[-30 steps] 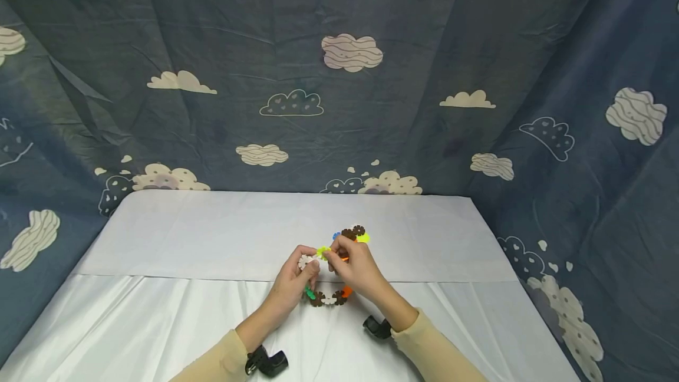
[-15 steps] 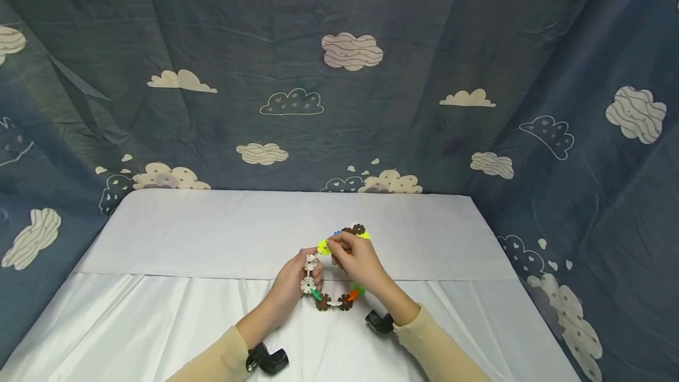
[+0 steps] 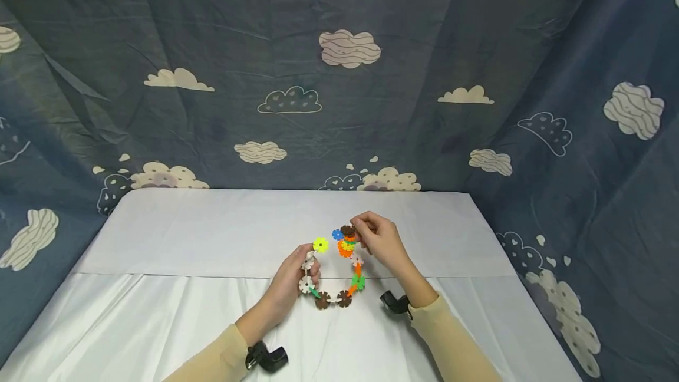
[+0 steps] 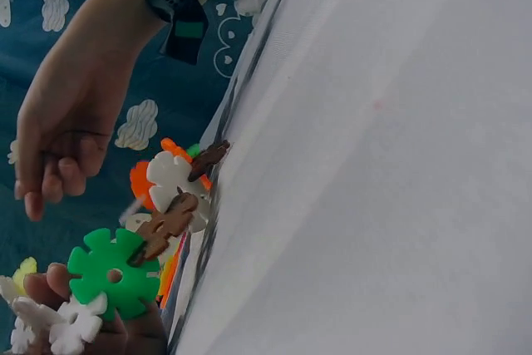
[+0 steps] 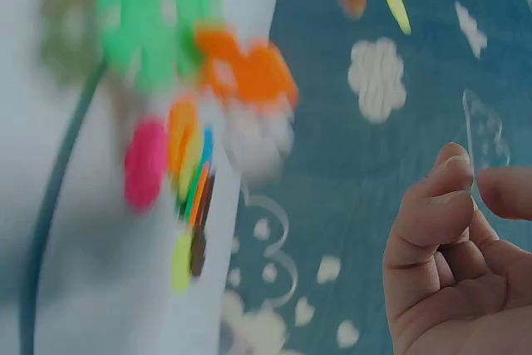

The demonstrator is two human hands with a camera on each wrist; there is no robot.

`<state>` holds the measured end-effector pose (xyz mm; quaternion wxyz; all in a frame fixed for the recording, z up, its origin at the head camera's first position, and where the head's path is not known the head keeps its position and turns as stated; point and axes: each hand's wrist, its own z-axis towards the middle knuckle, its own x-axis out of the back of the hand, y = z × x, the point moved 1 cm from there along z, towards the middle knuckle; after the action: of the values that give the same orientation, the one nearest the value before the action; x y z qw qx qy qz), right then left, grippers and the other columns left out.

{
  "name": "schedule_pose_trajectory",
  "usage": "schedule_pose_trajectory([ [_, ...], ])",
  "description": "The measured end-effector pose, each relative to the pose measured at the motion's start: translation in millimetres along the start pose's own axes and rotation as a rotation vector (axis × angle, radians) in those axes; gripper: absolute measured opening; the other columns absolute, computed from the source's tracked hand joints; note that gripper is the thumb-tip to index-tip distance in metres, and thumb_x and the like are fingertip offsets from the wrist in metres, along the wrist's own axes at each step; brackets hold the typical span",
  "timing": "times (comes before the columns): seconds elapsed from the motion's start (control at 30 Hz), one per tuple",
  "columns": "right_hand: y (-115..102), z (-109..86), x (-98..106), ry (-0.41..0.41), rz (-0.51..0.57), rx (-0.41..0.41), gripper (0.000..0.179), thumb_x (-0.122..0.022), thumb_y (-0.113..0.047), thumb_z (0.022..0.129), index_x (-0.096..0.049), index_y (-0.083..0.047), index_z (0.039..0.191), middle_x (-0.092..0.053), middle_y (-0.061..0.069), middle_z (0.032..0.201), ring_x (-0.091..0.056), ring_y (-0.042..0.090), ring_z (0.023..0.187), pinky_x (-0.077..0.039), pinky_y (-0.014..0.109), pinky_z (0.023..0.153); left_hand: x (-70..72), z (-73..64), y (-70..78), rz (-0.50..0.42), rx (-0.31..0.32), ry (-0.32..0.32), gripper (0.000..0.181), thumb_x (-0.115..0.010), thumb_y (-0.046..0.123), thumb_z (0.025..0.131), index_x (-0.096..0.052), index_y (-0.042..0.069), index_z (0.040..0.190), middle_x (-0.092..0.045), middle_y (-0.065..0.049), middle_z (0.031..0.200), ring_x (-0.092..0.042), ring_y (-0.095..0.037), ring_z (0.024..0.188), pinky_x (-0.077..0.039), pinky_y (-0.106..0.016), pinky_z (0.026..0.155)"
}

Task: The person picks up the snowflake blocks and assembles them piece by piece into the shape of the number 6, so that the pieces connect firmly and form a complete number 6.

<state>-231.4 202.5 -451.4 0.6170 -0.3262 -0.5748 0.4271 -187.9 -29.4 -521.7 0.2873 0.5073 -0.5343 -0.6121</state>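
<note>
In the head view, my left hand (image 3: 289,280) grips the left side of a chain of snowflake discs (image 3: 322,300), linked edge to edge in an open curve. A yellow disc (image 3: 320,244) tops its left end, just above my fingertips. The right side runs up through orange and green discs. My right hand (image 3: 382,240) hovers beside a small heap of loose discs (image 3: 346,247), fingers loosely bent. The right wrist view shows nothing between that hand's thumb and fingers (image 5: 436,214). A green disc (image 4: 116,276) partly hides my left fingers in the left wrist view.
The heap, with a brown disc (image 3: 348,230) and a blue disc (image 3: 338,234) at its far side, lies close to the chain's right end. White cloth (image 3: 212,234) covers the table. A dark cloud-print curtain (image 3: 297,28) stands behind and at both sides.
My right hand has let go of the yellow disc at the chain's left end and moved right, over to the heap. My left hand keeps its grip on the chain, which now sits more opened out.
</note>
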Motion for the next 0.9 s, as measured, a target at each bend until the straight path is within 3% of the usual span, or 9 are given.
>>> schedule_pose_trajectory([
  [0.13,18,11.7,15,0.059,-0.009,-0.071,0.027,-0.062,-0.026,0.109,-0.072,-0.001,0.115,-0.068,0.027,0.087,-0.051,0.016,0.057,-0.041,0.022,0.047,0.5,-0.4,-0.3,-0.008,-0.018,0.049,0.037,-0.048,0.035,0.114,-0.047,0.012,0.143,-0.045,0.001,0.082,-0.048,-0.012,0.069,-0.051,-0.027,0.064],
  [0.23,34,18.5,21,0.059,-0.066,-0.125,0.027,-0.065,-0.025,0.107,-0.072,-0.001,0.116,-0.069,0.026,0.087,-0.050,0.015,0.056,-0.041,0.023,0.048,1.2,-0.8,-1.3,-0.030,-0.014,0.077,0.034,-0.053,0.032,0.113,-0.048,0.013,0.141,-0.041,0.000,0.081,-0.041,-0.013,0.066,-0.047,-0.028,0.060],
  [0.3,44,20.7,22,0.008,-0.149,-0.158,0.026,-0.068,-0.025,0.105,-0.073,-0.002,0.114,-0.069,0.021,0.084,-0.051,0.014,0.056,-0.042,0.024,0.049,1.6,-0.5,-1.8,-0.027,-0.013,0.085,0.034,-0.053,0.032,0.113,-0.048,0.014,0.142,-0.040,0.000,0.080,-0.039,-0.013,0.065,-0.045,-0.027,0.059],
  [0.4,53,19.9,20,-0.147,-0.295,-0.191,0.022,-0.075,-0.027,0.099,-0.074,-0.007,0.108,-0.065,0.009,0.078,-0.053,0.015,0.060,-0.043,0.025,0.054,2.3,0.0,-2.1,-0.013,-0.024,0.081,0.039,-0.052,0.033,0.113,-0.047,0.017,0.148,-0.039,0.000,0.079,-0.038,-0.014,0.063,-0.043,-0.027,0.057],
  [0.5,55,16.9,15,-0.288,-0.409,-0.181,0.024,-0.084,-0.028,0.092,-0.074,-0.011,0.106,-0.057,0.002,0.077,-0.051,0.016,0.066,-0.039,0.027,0.059,2.8,0.2,-1.3,0.007,-0.050,0.072,0.046,-0.051,0.036,0.114,-0.043,0.021,0.156,-0.038,0.000,0.078,-0.037,-0.013,0.062,-0.043,-0.027,0.056],
  [0.57,54,14.6,11,-0.337,-0.463,-0.157,0.027,-0.088,-0.028,0.088,-0.073,-0.013,0.105,-0.055,0.001,0.076,-0.050,0.017,0.067,-0.037,0.027,0.061,2.9,0.0,-0.6,0.013,-0.062,0.069,0.048,-0.051,0.037,0.114,-0.042,0.024,0.159,-0.037,0.000,0.077,-0.037,-0.013,0.061,-0.044,-0.027,0.055],
  [0.7,52,12.8,6,-0.355,-0.530,-0.111,0.026,-0.091,-0.027,0.086,-0.071,-0.014,0.096,-0.055,0.000,0.074,-0.048,0.015,0.068,-0.037,0.026,0.063,2.5,-0.8,0.6,0.012,-0.063,0.071,0.045,-0.051,0.038,0.114,-0.047,0.029,0.158,-0.037,0.001,0.076,-0.038,-0.013,0.060,-0.045,-0.027,0.055],
  [0.9,53,14.1,10,-0.333,-0.465,-0.136,0.022,-0.086,-0.024,0.090,-0.068,-0.011,0.086,-0.056,0.000,0.075,-0.050,0.016,0.074,-0.039,0.028,0.067,2.4,-0.9,0.2,0.008,-0.051,0.074,0.046,-0.052,0.035,0.114,-0.047,0.026,0.158,-0.037,0.001,0.075,-0.037,-0.012,0.059,-0.045,-0.027,0.055],
])
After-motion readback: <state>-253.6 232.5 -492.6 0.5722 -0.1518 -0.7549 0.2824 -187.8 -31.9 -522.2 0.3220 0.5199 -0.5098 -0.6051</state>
